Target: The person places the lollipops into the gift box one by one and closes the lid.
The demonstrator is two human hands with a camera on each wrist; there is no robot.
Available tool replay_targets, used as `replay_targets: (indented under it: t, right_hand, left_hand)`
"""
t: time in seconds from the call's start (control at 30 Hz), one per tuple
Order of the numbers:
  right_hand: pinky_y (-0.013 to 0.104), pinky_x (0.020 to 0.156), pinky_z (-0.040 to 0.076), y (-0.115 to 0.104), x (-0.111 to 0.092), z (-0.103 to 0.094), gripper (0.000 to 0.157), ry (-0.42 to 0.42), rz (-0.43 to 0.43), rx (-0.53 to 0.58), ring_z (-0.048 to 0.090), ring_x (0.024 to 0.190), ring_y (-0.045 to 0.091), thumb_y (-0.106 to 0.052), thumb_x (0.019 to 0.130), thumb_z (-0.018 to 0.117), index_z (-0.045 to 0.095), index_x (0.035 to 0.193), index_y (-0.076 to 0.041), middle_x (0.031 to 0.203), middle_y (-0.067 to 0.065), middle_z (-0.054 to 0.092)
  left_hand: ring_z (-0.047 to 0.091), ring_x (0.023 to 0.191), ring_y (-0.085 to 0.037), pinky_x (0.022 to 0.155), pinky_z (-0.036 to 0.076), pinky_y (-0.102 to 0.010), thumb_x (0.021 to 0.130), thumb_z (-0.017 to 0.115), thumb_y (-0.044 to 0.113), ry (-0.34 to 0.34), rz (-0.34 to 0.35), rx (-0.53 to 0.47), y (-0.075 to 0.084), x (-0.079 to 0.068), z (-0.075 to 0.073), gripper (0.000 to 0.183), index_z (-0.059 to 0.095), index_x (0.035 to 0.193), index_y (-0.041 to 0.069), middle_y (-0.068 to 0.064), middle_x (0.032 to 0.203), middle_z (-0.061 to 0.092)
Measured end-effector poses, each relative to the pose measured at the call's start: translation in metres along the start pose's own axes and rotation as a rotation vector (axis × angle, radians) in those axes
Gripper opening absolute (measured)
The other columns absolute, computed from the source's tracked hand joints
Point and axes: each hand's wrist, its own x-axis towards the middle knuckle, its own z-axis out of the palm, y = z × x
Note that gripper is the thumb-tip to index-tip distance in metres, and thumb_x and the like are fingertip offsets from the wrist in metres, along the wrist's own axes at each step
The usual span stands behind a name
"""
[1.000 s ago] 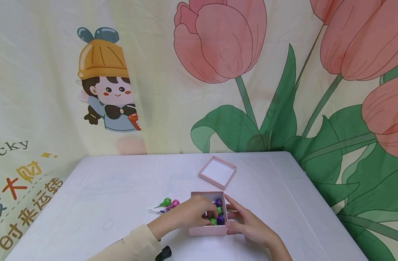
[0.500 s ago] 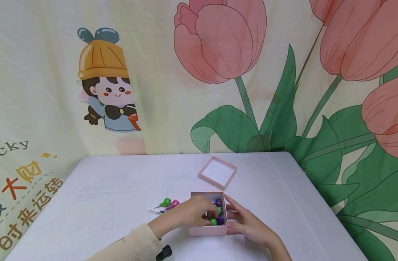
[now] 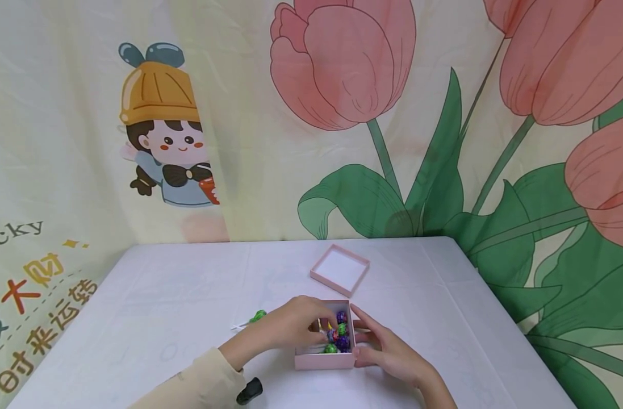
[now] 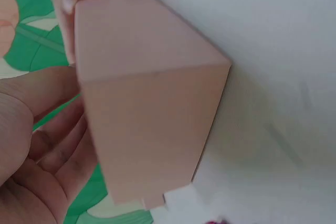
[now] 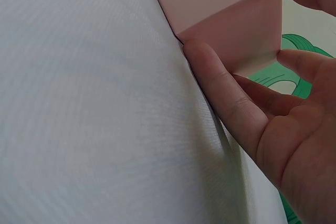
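Observation:
In the head view, a pink box (image 3: 325,362) holds several lollipops with green, purple and multicoloured wrappers. My left hand (image 3: 298,324) is over the box's left side, fingers pointing down inside and apart from the thumb. Just right of its fingertips lies a multicoloured lollipop (image 3: 333,335). The left wrist view shows this hand (image 4: 42,145) behind the box wall (image 4: 152,129), which hides its fingertips. My right hand (image 3: 395,352) rests against the box's right side, its fingers extended. In the right wrist view, its fingers (image 5: 220,82) touch the pink side.
The pink lid (image 3: 340,270), white inside, lies behind the box on the white-covered table (image 3: 188,295). A green lollipop (image 3: 260,314) lies left of the box, partly behind my left arm. A black object (image 3: 250,391) shows beside the left sleeve. A printed backdrop hangs behind.
My left hand has risen slightly and shifted back and left, its fingers parting. A multicoloured lollipop now shows beneath it. The forearm now covers the pink lollipop on the table. My right hand stays put.

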Motion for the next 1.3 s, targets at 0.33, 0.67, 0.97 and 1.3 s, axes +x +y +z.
replay_targets:
  t: [0.33, 0.67, 0.97, 1.3]
  right_hand:
    - [0.043, 0.093, 0.061, -0.002, 0.0, 0.002, 0.087, 0.023, 0.02, -0.015, 0.049, 0.142, 0.042, -0.03, 0.101, 0.072, 0.021, 0.171, -0.029, 0.164, 0.024, 0.037]
    - [0.043, 0.094, 0.061, -0.002, 0.0, 0.002, 0.086, 0.024, 0.024, -0.007, 0.048, 0.143, 0.042, -0.032, 0.101, 0.072, 0.022, 0.171, -0.031, 0.164, 0.024, 0.036]
    - [0.043, 0.093, 0.062, -0.003, -0.001, 0.002, 0.086, 0.017, 0.013, 0.001, 0.048, 0.143, 0.042, -0.03, 0.102, 0.073, 0.021, 0.171, -0.03, 0.164, 0.024, 0.036]
    - [0.044, 0.093, 0.062, -0.002, -0.001, 0.002, 0.085, 0.019, 0.01, -0.018, 0.05, 0.141, 0.039, -0.03, 0.103, 0.071, 0.021, 0.171, -0.028, 0.164, 0.024, 0.036]
  left_hand:
    - [0.065, 0.085, -0.005, 0.078, 0.059, -0.026, 0.095, 0.081, 0.013, 0.147, -0.052, 0.013, -0.021, -0.024, -0.034, 0.022, 0.075, 0.116, 0.015, 0.007, 0.099, 0.072]
    - [0.065, 0.088, -0.008, 0.078, 0.057, -0.026, 0.093, 0.083, 0.019, 0.186, -0.233, 0.022, -0.059, -0.049, -0.047, 0.027, 0.074, 0.118, 0.018, 0.004, 0.101, 0.071]
    - [0.066, 0.09, -0.012, 0.079, 0.058, -0.032, 0.093, 0.084, 0.016, 0.165, -0.301, 0.011, -0.086, -0.068, -0.045, 0.031, 0.073, 0.121, 0.01, -0.004, 0.105, 0.074]
    - [0.07, 0.094, -0.021, 0.082, 0.057, -0.038, 0.09, 0.086, 0.019, 0.124, -0.326, -0.013, -0.1, -0.08, -0.039, 0.033, 0.073, 0.12, 0.011, -0.003, 0.105, 0.074]
